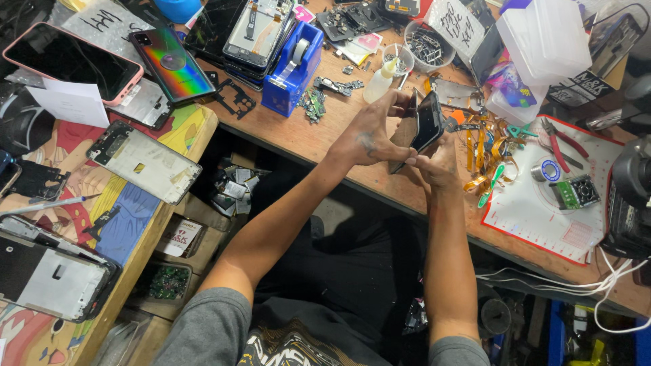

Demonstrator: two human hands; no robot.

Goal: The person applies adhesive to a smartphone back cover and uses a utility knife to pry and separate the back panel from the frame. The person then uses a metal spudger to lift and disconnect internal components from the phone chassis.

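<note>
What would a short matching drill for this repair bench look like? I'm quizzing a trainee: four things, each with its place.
Things:
1. dark phone
2. blue tape dispenser
3. red-handled pliers
4. pink-cased phone

Places:
A. far left, on top of papers
B. on the white mat at the right
C. held between both hands
D. on the brown bench, left of the hands

Pairs: 1-C, 2-D, 3-B, 4-A

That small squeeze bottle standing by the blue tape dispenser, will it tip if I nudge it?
Probably. The squeeze bottle looks tall, narrow and leaning among loose parts, so a nudge likely topples it. Its translucent plastic suggests it is light and soft-sided. Once down, the round body may roll.
</note>
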